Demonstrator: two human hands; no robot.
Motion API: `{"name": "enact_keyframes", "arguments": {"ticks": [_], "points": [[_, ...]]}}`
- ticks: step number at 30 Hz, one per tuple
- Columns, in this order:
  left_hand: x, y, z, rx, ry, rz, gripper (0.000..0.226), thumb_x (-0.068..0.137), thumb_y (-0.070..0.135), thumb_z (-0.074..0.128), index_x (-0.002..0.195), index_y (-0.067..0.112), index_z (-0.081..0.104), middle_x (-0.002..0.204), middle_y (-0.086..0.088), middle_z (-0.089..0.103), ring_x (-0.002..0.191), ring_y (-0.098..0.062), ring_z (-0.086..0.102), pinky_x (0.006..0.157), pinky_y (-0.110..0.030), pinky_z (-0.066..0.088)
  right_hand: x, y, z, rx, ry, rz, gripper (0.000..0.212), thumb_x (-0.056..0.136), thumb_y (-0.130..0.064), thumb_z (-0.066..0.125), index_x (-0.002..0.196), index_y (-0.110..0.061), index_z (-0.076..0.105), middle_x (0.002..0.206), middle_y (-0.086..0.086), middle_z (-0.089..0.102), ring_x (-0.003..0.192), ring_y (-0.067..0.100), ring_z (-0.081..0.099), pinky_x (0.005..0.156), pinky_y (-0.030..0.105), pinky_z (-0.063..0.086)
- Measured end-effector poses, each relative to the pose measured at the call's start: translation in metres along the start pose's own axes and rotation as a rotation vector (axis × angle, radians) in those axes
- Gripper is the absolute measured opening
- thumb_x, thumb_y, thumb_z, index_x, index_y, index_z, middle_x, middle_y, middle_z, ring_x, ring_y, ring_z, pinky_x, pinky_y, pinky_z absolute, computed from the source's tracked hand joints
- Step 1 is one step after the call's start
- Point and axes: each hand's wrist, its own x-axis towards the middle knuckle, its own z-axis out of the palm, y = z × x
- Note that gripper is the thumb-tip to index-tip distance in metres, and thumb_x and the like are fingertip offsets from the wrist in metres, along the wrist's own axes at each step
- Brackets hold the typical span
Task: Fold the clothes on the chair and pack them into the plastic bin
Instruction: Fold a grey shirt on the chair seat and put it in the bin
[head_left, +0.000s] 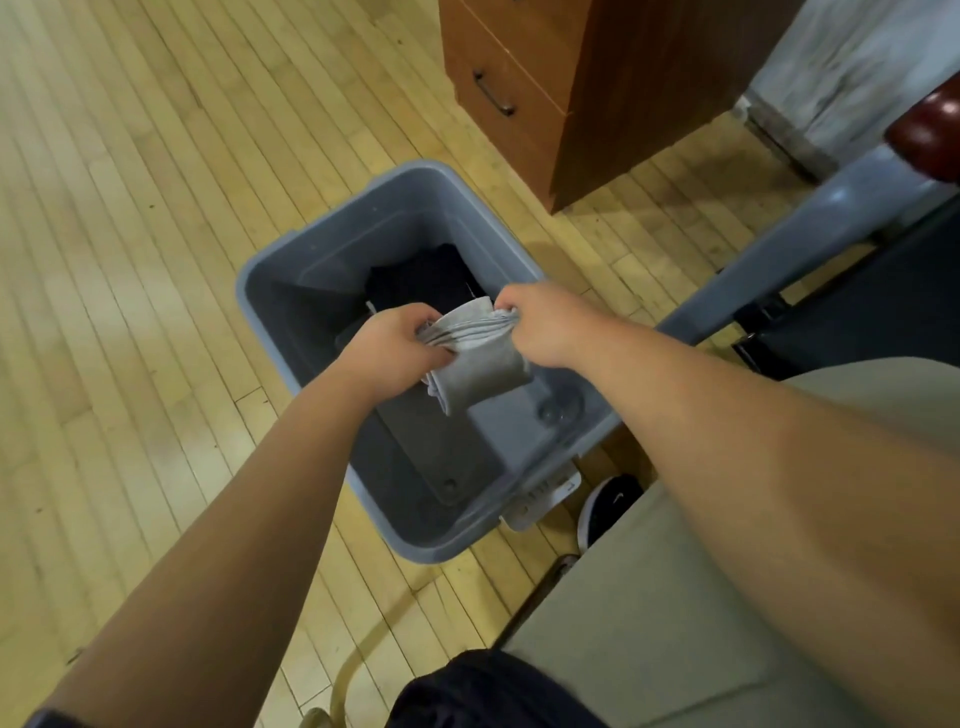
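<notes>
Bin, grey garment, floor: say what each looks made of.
Bin: moulded plastic, blue-grey, smooth with a dull sheen on its rounded rim. Grey garment: soft knit fabric, probably cotton, matte; it bunches into folds where it is gripped. Floor: narrow wooden strips, pale, lightly glossy, grain and seams showing.

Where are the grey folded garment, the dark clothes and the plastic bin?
grey folded garment (483, 371): head view, hanging lower fold.
dark clothes (421, 280): head view, middle of pile.
plastic bin (358, 218): head view, far wall.

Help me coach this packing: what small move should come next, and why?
Probably lower the cloth into the bin. The left hand and right hand grip it, folded, above the bin's bare floor, and the dark garment lies at the far end, so there seems room.
</notes>
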Motion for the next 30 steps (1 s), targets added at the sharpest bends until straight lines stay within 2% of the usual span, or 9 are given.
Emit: {"name": "enact_keyframes", "arguments": {"ticks": [7,13,16,19,21,23,25,28,30], "points": [[0.007,-0.002,0.01,-0.094,-0.043,-0.037,0.014,0.085,0.02,0.078,0.095,0.025,0.07,0.081,-0.001,0.075,0.076,-0.02,0.075,0.082,-0.052,0.063,0.004,0.008,0.001,0.006,-0.008,0.007,0.052,0.095,-0.002,0.046,0.139,-0.027,0.061,0.129,0.009,0.063,0.104,0.027,0.058,0.09,0.039,0.054],[0.008,-0.002,0.037,-0.152,-0.1,-0.072,0.017,0.09,0.022,0.08,0.103,0.019,0.069,0.093,-0.009,0.073,0.081,-0.025,0.074,0.074,-0.037,0.065,0.002,0.018,0.003,-0.028,-0.086,0.042,0.054,0.098,-0.003,0.044,0.148,-0.022,0.055,0.14,0.01,0.058,0.114,0.028,0.058,0.089,0.037,0.052],[0.014,-0.011,0.055,-0.03,-0.045,-0.137,0.031,0.093,0.035,0.073,0.118,0.02,0.061,0.102,-0.001,0.069,0.089,-0.021,0.068,0.077,-0.038,0.058,0.007,0.023,0.004,0.04,-0.052,0.067,0.058,0.1,-0.006,0.046,0.154,-0.024,0.046,0.15,0.01,0.052,0.12,0.028,0.058,0.091,0.036,0.052],[0.018,-0.015,0.066,0.069,-0.086,-0.236,0.05,0.096,0.033,0.065,0.139,0.008,0.054,0.094,0.0,0.063,0.079,-0.018,0.062,0.063,-0.031,0.045,0.009,0.028,0.001,0.079,-0.041,0.088,0.055,0.102,-0.009,0.048,0.156,-0.022,0.045,0.154,0.01,0.05,0.124,0.029,0.057,0.092,0.034,0.049],[0.019,-0.016,0.067,0.06,-0.138,-0.274,0.053,0.097,0.032,0.064,0.143,0.008,0.053,0.086,0.0,0.063,0.072,-0.016,0.061,0.057,-0.029,0.041,0.01,0.028,-0.002,0.064,-0.044,0.113,0.049,0.101,-0.006,0.047,0.15,-0.01,0.053,0.15,0.017,0.055,0.123,0.034,0.061,0.095,0.041,0.054],[0.02,-0.017,0.065,0.086,-0.154,-0.256,0.047,0.095,0.033,0.062,0.132,0.004,0.06,0.075,0.004,0.058,0.063,-0.013,0.056,0.056,-0.028,0.039,0.01,0.025,-0.003,0.046,-0.051,0.133,0.044,0.099,0.0,0.046,0.141,0.002,0.061,0.143,0.026,0.06,0.126,0.041,0.061,0.103,0.051,0.055],[0.02,-0.015,0.063,0.09,-0.16,-0.221,0.037,0.093,0.031,0.061,0.114,0.0,0.066,0.068,0.002,0.051,0.057,-0.015,0.048,0.058,-0.027,0.038,0.01,0.023,-0.004,0.024,-0.07,0.144,0.042,0.098,0.002,0.046,0.136,0.004,0.065,0.137,0.027,0.064,0.127,0.042,0.061,0.106,0.052,0.054],[0.017,-0.003,0.057,0.061,-0.175,-0.165,0.015,0.094,0.025,0.06,0.089,0.012,0.064,0.083,-0.007,0.06,0.07,-0.017,0.056,0.068,-0.034,0.048,0.011,0.024,-0.005,-0.006,-0.082,0.136,0.038,0.098,-0.003,0.052,0.132,-0.003,0.069,0.13,0.02,0.07,0.123,0.037,0.066,0.104,0.048,0.056],[0.015,0.007,0.052,0.036,-0.172,-0.136,0.015,0.096,0.025,0.06,0.093,0.012,0.066,0.098,-0.005,0.073,0.079,-0.01,0.07,0.083,-0.037,0.058,0.01,0.025,-0.006,0.0,-0.098,0.155,0.04,0.097,-0.001,0.052,0.133,-0.001,0.069,0.131,0.02,0.07,0.123,0.036,0.067,0.104,0.05,0.056]]}}
